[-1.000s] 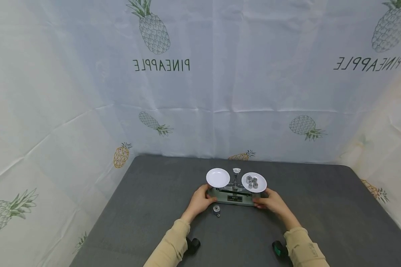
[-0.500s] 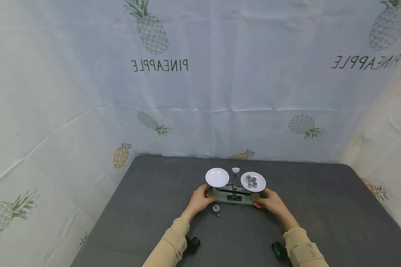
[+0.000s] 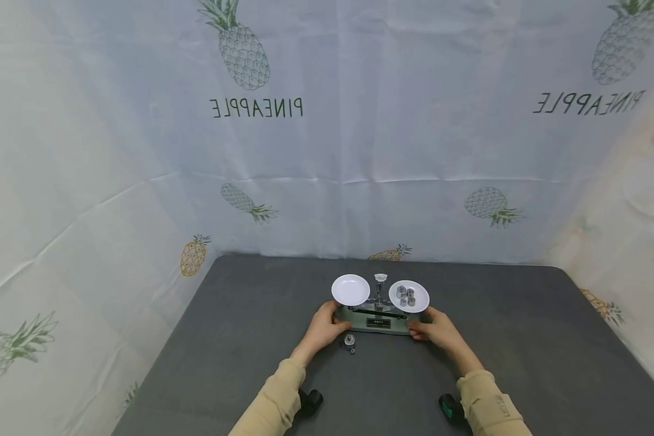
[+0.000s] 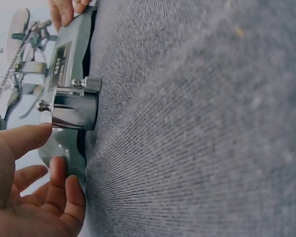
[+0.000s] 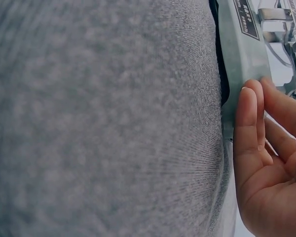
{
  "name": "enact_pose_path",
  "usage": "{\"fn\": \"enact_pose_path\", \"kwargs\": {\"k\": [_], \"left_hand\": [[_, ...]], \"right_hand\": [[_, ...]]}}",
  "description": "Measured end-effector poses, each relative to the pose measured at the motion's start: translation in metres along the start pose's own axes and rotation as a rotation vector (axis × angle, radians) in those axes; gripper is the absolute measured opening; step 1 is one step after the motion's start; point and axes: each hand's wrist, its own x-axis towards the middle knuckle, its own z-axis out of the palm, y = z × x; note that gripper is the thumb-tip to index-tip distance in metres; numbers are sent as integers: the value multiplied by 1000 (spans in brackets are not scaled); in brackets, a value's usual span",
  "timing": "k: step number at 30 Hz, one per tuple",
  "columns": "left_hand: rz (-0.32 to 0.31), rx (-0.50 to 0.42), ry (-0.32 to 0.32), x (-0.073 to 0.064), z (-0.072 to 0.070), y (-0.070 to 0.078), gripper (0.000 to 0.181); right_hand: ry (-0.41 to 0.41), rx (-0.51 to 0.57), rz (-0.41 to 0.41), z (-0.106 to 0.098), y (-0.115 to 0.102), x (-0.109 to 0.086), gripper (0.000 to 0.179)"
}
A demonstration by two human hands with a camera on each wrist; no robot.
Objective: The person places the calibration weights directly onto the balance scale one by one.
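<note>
A pale green balance scale [image 3: 378, 324] stands on the dark table with two white pans. The left pan [image 3: 350, 290] is bare; several metal weights [image 3: 406, 296] sit on the right pan [image 3: 422, 297]. My left hand [image 3: 323, 327] grips the left end of the base, fingers bent round it. My right hand [image 3: 440, 332] holds the right end, its fingertips against the green base [image 5: 251, 59]. In front of the base, near my left hand, a larger metal weight [image 4: 75, 108] and a small one [image 4: 92, 84] stand close together on the table.
The dark grey table [image 3: 261, 290] reaches back to a pineapple-print curtain [image 3: 338, 133]. Black straps or devices [image 3: 309, 401] are worn near both sleeved wrists; the right one [image 3: 451, 407] has a green patch.
The head view has shifted slightly, so everything sits a little further left in it. Both hands keep their hold on the scale, and the weights look unmoved.
</note>
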Motion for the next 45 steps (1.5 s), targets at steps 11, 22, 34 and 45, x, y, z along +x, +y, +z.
{"fn": "enact_pose_path", "kwargs": {"k": [11,22,34,45], "left_hand": [[6,-33,-3,-13,-7,2,47],[-22,-79,-41,-30,-6,10,37],[-47,-102,-101,-36,-2,8,35],[-54,-81,-94,-39,1,6,25]], "right_hand": [[3,-7,13,3,1,1,54],[6,8,29,-1,3,1,53],[-13,47,35,-1,5,2,56],[4,37,40,0,5,3,58]]}}
